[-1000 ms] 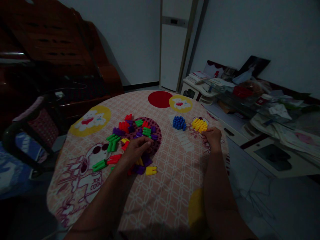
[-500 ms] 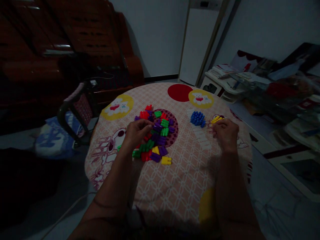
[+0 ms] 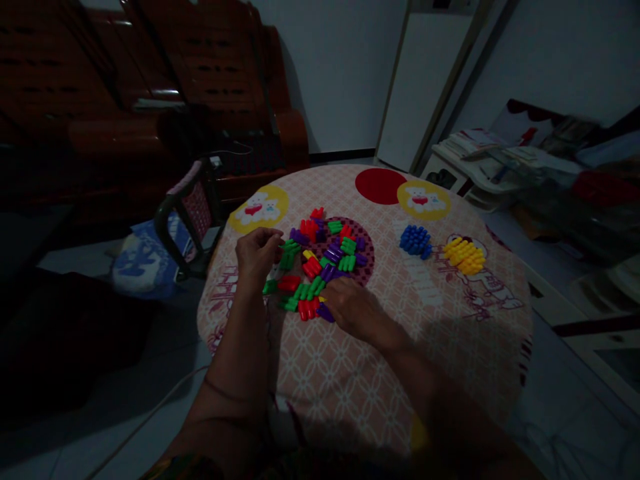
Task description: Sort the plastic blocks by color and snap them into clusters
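Bright plastic building blocks lie in a loose pile on the round table, among them a purple block (image 3: 334,253), a red block (image 3: 289,284) and a green block (image 3: 349,246). My left hand (image 3: 256,259) is at the pile's left side, thumb and fingertips pinched together near green blocks (image 3: 290,247); anything between them is too small to make out. My right hand (image 3: 353,308) bends down over the pile's near right edge, fingers closed beside a purple block (image 3: 325,313). Its fingertips and whatever they grip are hidden.
Right of the pile stand a cluster of blue blocks (image 3: 415,241) and a cluster of yellow blocks (image 3: 465,255). A patterned cloth (image 3: 320,360) covers the table. A chair (image 3: 193,220) stands at the left, a wooden sofa (image 3: 215,73) behind, and a cluttered cabinet (image 3: 480,167) at the right.
My right hand has left the yellow cluster and come across to the pile's near right edge. My left hand has shifted to the pile's left side. The view has turned left.
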Available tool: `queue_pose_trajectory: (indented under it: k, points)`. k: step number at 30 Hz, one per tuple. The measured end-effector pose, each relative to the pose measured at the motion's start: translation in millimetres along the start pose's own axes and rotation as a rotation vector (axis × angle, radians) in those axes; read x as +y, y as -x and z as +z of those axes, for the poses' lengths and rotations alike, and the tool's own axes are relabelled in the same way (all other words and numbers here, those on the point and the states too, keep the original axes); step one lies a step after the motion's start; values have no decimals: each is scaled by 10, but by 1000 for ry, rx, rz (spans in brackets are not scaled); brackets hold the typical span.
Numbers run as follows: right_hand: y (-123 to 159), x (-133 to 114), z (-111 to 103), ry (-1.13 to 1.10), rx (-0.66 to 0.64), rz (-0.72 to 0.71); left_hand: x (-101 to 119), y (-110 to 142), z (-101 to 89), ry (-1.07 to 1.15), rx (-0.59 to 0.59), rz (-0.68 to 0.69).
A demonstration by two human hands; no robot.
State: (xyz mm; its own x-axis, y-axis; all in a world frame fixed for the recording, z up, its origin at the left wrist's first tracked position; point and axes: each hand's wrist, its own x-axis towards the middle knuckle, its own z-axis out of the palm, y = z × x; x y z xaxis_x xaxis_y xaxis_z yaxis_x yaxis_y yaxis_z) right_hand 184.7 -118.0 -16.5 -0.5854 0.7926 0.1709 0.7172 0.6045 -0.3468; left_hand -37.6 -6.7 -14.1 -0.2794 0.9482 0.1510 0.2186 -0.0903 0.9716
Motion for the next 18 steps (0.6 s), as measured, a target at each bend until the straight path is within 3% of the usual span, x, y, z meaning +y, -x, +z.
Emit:
queue_pose_trajectory:
  k: [4,11,18]
  points:
    - [27,7,24,34,-43,-84,-87,-30,7,-168,-64,71]
    - [64,41,7,-10,-93,-124,-56,111,257,-604,-473,345]
    - [39,135,52,-105,-23,-34,-111,124,316,-701,-534,406]
